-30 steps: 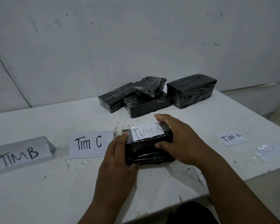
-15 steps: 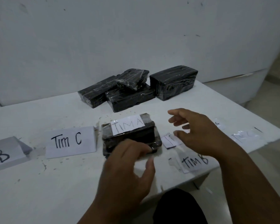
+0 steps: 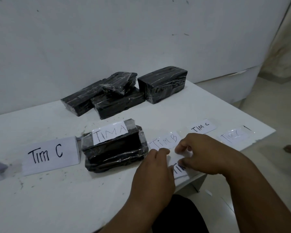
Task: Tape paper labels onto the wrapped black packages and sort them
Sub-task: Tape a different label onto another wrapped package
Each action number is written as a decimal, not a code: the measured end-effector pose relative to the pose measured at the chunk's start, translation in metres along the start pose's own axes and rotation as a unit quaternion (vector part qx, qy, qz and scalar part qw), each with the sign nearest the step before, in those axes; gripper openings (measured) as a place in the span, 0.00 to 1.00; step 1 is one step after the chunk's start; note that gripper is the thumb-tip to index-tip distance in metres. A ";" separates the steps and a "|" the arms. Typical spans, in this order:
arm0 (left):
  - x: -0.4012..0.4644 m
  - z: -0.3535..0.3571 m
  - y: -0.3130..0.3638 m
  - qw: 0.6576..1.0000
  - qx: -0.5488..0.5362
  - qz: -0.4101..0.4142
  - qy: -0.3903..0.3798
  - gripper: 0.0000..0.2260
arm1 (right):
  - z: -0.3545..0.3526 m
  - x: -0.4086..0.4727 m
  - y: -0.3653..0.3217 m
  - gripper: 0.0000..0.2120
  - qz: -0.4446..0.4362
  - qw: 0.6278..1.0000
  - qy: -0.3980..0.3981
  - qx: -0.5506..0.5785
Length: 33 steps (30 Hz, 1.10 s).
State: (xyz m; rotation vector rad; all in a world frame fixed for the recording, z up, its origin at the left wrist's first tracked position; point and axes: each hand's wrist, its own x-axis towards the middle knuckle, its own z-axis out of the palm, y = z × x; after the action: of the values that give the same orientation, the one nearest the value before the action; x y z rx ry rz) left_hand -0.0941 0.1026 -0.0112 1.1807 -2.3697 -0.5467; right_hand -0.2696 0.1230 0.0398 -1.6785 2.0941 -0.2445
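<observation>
You have open tabletop (image 3: 60, 199) along the near left edge, in front of the "Tim C" sign (image 3: 51, 154) and the labelled package (image 3: 115, 146). Between that package and the pile of black packages (image 3: 106, 96) at the wall, a bare strip runs across the table. The big block (image 3: 163, 84) closes the pile's right end; right of it the table lies bare to its far corner. On the right, loose labels (image 3: 202, 128) lie flat and low. Your left hand (image 3: 154, 175) and right hand (image 3: 203, 155) crowd the near right edge, just beside the labelled package.
</observation>
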 end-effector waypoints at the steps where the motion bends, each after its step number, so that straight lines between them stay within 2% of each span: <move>1: 0.002 0.001 0.001 1.000 0.002 -0.013 -0.003 0.18 | -0.001 0.000 0.001 0.15 -0.001 1.000 0.000 -0.005; 8: 0.009 -0.004 0.012 0.997 0.018 -0.068 -0.031 0.06 | 0.000 0.005 0.003 0.02 -0.023 1.000 -0.009 -0.006; 12: 0.006 -0.012 0.016 0.997 0.014 -0.068 -0.024 0.06 | 0.000 0.002 0.010 0.06 -0.045 0.998 0.010 0.040; 15: 0.004 -0.033 0.022 0.998 0.002 -0.066 0.011 0.08 | -0.011 -0.001 0.014 0.14 -0.070 0.994 0.049 0.063; 18: 0.006 -0.061 0.028 0.996 -0.035 -0.076 0.041 0.10 | -0.027 -0.002 0.011 0.16 -0.107 0.987 0.082 0.082; 23: 0.017 -0.103 0.014 0.976 -0.132 -0.127 0.120 0.11 | -0.046 0.002 -0.018 0.15 -0.165 0.958 0.132 0.192; 28: 0.026 -0.142 -0.018 0.965 -0.162 -0.129 0.162 0.06 | -0.049 0.018 -0.054 0.06 -0.175 0.929 0.184 0.269; 30: 0.026 -0.156 -0.030 0.955 -0.194 -0.140 0.176 0.04 | -0.050 0.024 -0.070 0.07 -0.168 0.913 0.206 0.309; 33: 0.027 -0.173 -0.044 0.933 -0.226 -0.160 0.231 0.07 | -0.046 0.037 -0.090 0.10 -0.155 0.883 0.224 0.382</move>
State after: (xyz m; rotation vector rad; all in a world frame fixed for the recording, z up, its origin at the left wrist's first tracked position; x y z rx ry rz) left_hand 0.0130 0.0296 0.1144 1.3041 -1.5592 -0.7708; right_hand -0.2167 0.0595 0.1085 -1.5014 1.6133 -1.4694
